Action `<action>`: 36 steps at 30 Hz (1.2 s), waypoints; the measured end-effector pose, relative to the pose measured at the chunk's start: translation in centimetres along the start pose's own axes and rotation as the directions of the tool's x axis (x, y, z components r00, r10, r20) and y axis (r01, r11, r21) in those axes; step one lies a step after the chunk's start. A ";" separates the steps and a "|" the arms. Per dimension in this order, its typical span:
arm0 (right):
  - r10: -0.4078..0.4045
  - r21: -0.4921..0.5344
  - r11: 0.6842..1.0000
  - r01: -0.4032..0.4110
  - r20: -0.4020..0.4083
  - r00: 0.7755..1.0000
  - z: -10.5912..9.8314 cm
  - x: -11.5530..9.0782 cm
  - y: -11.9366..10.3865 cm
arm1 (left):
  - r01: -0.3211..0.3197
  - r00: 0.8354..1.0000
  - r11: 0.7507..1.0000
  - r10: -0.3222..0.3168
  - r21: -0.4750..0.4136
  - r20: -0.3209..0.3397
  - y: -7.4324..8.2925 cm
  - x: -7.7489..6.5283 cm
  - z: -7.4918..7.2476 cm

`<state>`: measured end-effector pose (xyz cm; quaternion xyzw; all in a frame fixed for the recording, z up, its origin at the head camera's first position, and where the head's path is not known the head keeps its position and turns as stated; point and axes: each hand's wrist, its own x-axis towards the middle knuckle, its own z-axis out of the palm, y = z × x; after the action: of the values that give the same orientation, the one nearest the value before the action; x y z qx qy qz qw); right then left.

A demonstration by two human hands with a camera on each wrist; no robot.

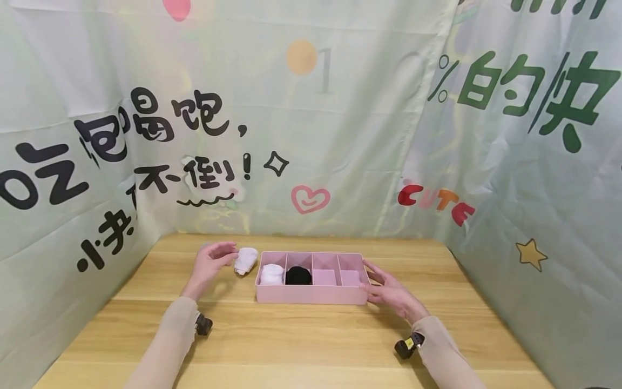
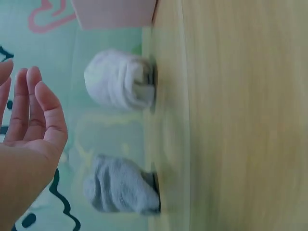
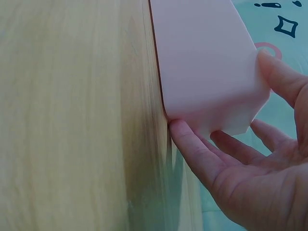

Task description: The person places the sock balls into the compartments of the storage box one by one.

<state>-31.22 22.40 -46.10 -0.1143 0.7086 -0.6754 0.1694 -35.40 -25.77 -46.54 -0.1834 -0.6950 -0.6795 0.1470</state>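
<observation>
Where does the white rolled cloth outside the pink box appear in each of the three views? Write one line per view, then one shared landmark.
Head: the white rolled cloth is just left of the pink box, near the left hand.
Left wrist: left of centre, in the upper half, above a grey cloth.
Right wrist: not in it.
Shared landmark: the pink box, its end at the left wrist view's top edge.

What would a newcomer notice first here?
Probably the pink divided box on the table, a white bundle and black bundle in its leftmost compartments, the right hand gripping its right end. Next, the left hand, near a pale bundle left of the box; a grey bundle lies farther left.
</observation>
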 end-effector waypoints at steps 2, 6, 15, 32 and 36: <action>-0.007 0.004 1.000 0.007 0.009 1.000 0.0 0.0 0.0 | -0.029 1.000 0.998 0.028 -0.053 -0.006 -0.9 0.3 -1.2; -0.020 -0.004 1.000 0.020 0.018 1.000 -0.1 0.2 -0.1 | -0.026 0.998 0.996 0.022 -0.087 -0.054 -3.4 1.6 -3.7; -0.005 -0.009 1.000 0.005 -0.008 1.000 -0.1 0.4 -0.2 | 0.088 0.981 0.996 -0.081 0.035 -0.177 0.3 1.4 -4.4; -0.003 -0.034 0.999 0.003 -0.017 1.000 -0.2 -0.1 -0.3 | 0.297 0.949 0.933 -0.266 0.203 -0.167 0.2 1.9 -6.2; -0.002 -0.020 1.000 0.002 -0.007 1.000 -0.1 0.1 -0.2 | 0.328 0.943 0.921 -0.310 0.208 -0.118 0.3 1.8 -6.3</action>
<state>-31.33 22.48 -45.89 -0.1144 0.7157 -0.6690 0.1649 -37.12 -31.97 -45.25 -0.0216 -0.7811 -0.6185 0.0828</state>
